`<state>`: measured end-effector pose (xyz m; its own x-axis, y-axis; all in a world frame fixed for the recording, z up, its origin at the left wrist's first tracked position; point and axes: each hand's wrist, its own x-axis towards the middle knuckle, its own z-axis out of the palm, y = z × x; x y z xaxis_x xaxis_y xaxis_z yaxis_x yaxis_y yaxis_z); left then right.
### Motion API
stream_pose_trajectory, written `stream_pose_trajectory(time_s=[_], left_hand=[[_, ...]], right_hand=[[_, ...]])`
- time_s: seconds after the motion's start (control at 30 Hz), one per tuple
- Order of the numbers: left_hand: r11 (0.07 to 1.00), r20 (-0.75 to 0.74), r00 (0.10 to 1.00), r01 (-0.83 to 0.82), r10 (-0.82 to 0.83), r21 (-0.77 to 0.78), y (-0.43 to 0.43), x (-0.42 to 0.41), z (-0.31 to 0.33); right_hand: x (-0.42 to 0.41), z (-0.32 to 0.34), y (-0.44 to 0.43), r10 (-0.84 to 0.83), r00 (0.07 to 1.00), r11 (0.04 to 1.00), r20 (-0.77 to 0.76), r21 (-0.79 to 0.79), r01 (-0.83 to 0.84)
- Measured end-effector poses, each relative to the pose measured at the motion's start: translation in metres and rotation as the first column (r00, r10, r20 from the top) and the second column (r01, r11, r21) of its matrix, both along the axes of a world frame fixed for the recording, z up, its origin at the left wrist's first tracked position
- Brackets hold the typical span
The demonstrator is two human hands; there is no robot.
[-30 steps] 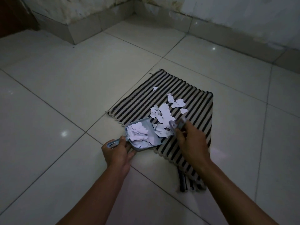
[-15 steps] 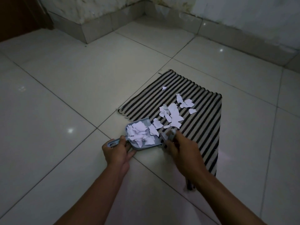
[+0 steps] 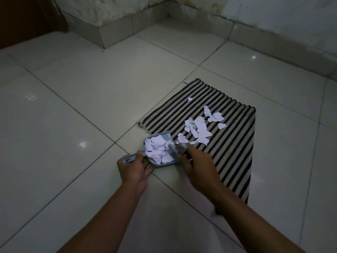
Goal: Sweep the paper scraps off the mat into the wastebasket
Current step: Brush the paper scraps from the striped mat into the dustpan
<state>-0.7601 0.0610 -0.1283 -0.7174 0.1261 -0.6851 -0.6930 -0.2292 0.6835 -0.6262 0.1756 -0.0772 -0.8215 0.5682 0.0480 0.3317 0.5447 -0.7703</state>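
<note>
A black-and-cream striped mat (image 3: pixel 231 148) lies on the tiled floor. White paper scraps (image 3: pixel 200 127) are scattered over its middle, with one small piece (image 3: pixel 190 99) farther back. My left hand (image 3: pixel 134 168) grips the handle of a small blue dustpan (image 3: pixel 165 136) set at the mat's near-left edge, and the pan holds a heap of scraps (image 3: pixel 158 151). My right hand (image 3: pixel 197 165) is closed around a small hand brush (image 3: pixel 179 148) whose head rests at the pan's mouth. No wastebasket is in view.
Pale glossy floor tiles (image 3: pixel 73 106) surround the mat. A stained wall with a tiled skirting (image 3: pixel 116 31) runs across the back, forming a corner. A dark brown door or panel (image 3: pixel 23 19) stands at the far left.
My right hand drew the brush left across the mat toward the dustpan, pushing more scraps into it. The left hand kept the pan in place. The head view shifted left.
</note>
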Motion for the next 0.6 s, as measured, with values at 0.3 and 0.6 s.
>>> stream_pose_trajectory(time_s=[0.3,0.6], left_hand=[[1.0,-0.024,0.999,0.023,-0.023,0.011,-0.004,-0.016,-0.007],[1.0,-0.024,1.0,0.015,-0.016,-0.012,-0.002,-0.024,-0.013]], right_hand=[[-0.01,-0.003,0.027,-0.218,0.969,0.976,-0.113,-0.028,0.216],[-0.034,-0.005,-0.009,0.137,0.991,0.976,0.012,0.171,-0.137]])
